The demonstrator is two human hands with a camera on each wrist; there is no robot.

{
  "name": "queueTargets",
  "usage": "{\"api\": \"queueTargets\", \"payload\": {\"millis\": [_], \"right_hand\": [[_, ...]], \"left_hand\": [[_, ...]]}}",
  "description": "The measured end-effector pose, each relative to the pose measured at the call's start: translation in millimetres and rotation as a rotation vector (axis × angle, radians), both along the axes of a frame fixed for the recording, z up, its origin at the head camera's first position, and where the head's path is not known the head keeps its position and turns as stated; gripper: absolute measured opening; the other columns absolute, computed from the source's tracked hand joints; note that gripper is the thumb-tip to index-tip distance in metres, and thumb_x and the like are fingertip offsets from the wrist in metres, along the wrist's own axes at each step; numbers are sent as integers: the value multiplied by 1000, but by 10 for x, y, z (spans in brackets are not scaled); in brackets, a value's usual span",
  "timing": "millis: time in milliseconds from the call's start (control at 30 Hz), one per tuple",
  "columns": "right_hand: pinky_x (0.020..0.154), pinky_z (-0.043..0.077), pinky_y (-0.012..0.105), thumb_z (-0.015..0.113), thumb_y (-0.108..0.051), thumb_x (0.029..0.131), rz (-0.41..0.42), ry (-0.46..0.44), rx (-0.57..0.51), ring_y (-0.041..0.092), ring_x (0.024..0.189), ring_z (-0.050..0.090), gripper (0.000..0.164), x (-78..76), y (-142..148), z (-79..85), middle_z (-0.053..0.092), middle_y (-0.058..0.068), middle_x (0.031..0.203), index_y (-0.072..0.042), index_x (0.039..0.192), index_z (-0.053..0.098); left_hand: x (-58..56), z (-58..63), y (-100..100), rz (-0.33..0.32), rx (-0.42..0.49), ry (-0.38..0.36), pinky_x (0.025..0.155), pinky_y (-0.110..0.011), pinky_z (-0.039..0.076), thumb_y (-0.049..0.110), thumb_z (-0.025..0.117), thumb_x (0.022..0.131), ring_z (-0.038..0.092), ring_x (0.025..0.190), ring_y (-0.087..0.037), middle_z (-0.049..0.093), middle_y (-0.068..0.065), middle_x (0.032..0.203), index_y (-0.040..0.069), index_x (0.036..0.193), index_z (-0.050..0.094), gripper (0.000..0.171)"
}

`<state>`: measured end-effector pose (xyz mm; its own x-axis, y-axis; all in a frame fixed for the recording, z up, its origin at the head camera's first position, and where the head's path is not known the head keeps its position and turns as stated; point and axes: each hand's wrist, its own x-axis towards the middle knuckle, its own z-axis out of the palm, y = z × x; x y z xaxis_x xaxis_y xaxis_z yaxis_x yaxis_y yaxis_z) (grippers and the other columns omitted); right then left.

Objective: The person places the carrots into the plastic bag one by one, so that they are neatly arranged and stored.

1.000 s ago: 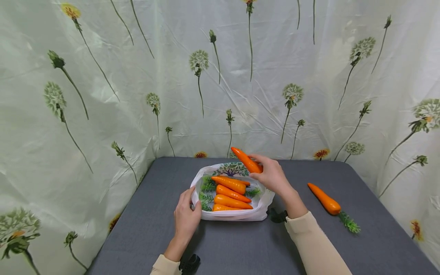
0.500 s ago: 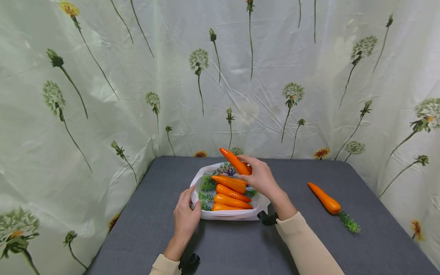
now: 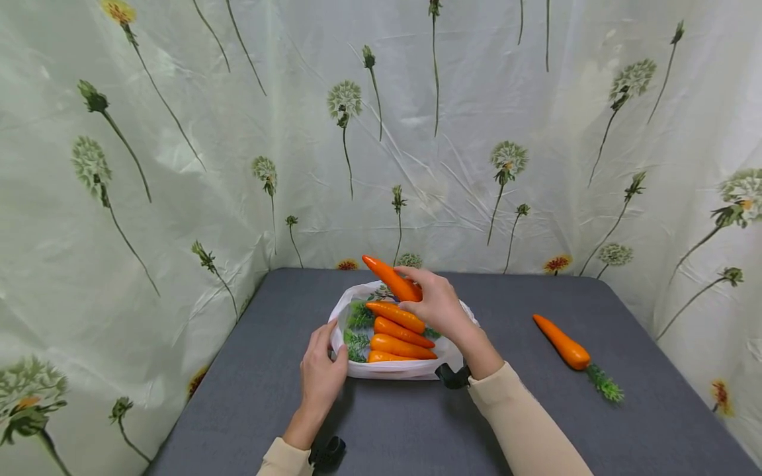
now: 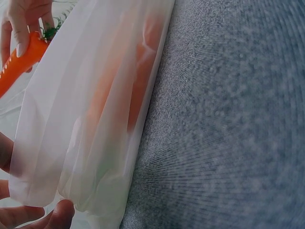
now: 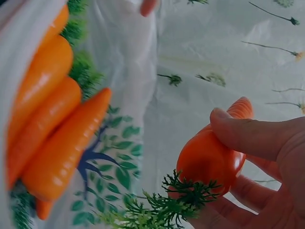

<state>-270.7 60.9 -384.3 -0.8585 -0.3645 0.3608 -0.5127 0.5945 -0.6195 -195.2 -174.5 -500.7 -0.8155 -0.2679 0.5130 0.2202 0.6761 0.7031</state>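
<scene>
My right hand [image 3: 437,301] grips an orange carrot [image 3: 389,277] above the far side of a white plastic bag [image 3: 393,371]. The right wrist view shows thumb and fingers around the thick end of this carrot [image 5: 209,157], its green top hanging down. Inside the open bag lie several carrots [image 3: 395,329] side by side, some with green tops [image 3: 357,340]. My left hand [image 3: 324,373] holds the bag's left rim. Close up in the left wrist view, its fingers [image 4: 19,215] are at the thin translucent bag wall [image 4: 95,95].
Another carrot [image 3: 562,342] with a green top lies on the grey table [image 3: 405,430] to the right. Behind the table hangs a pale curtain [image 3: 387,152] printed with dandelions. A tree print [image 5: 112,164] decorates the bag's far inner wall.
The right hand has moved left with its carrot, from the bag's far right corner to over its far middle. The left hand stays at the left rim.
</scene>
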Motion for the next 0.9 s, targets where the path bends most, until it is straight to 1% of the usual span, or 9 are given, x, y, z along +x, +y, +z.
{"api": "queueTargets", "payload": {"millis": [100, 233, 333, 500, 633, 767, 900], "right_hand": [[81, 53, 38, 86, -9, 79, 13, -14, 5, 16, 94, 62, 71, -15, -40, -107, 66, -3, 120, -28, 142, 58], [83, 52, 36, 87, -10, 78, 14, -14, 59, 14, 97, 61, 71, -39, -60, -244, 65, -5, 127, -29, 141, 59], [84, 52, 36, 87, -9, 78, 22, -19, 102, 15, 97, 61, 71, -45, -65, -318, 65, -3, 127, -28, 141, 60], [90, 51, 41, 85, -5, 78, 64, -52, 133, 20, 103, 60, 70, -53, -74, -417, 65, 0, 129, -23, 140, 60], [94, 49, 44, 85, -6, 79, 85, -80, 184, 21, 109, 59, 71, -59, -81, -503, 63, 1, 131, -24, 142, 59], [97, 48, 46, 85, -8, 79, 74, -88, 251, 22, 111, 58, 70, -55, -89, -583, 63, 1, 130, -25, 141, 60], [98, 47, 49, 85, -10, 79, 60, -75, 314, 26, 115, 58, 69, -44, -99, -623, 60, 5, 134, -22, 142, 60]], "left_hand": [[2, 1, 1, 2, -2, 13, 75, -41, 52, 5, 73, 86, 59, 89, -22, 59, -9, 131, 10, 138, 61, 54], [3, -8, 7, 3, -11, 38, 75, -42, 53, 4, 74, 85, 59, 88, -21, 59, -10, 130, 8, 138, 61, 54], [4, -12, 8, 3, -16, 40, 76, -43, 54, 4, 73, 86, 60, 89, -22, 59, -10, 131, 8, 138, 61, 53], [-2, -15, 2, 5, -11, 30, 78, -43, 54, 4, 73, 86, 61, 91, -22, 59, -10, 131, 9, 138, 61, 54], [-6, -12, 0, 7, -13, 38, 76, -42, 53, 4, 73, 86, 60, 89, -21, 59, -10, 131, 8, 138, 61, 54], [-1, -12, -4, 2, -2, 17, 76, -41, 54, 5, 73, 86, 59, 89, -21, 59, -10, 131, 9, 138, 61, 53], [2, -5, -2, -5, 9, -10, 80, -42, 55, 5, 73, 87, 60, 92, -23, 58, -9, 133, 9, 139, 60, 54]]}}
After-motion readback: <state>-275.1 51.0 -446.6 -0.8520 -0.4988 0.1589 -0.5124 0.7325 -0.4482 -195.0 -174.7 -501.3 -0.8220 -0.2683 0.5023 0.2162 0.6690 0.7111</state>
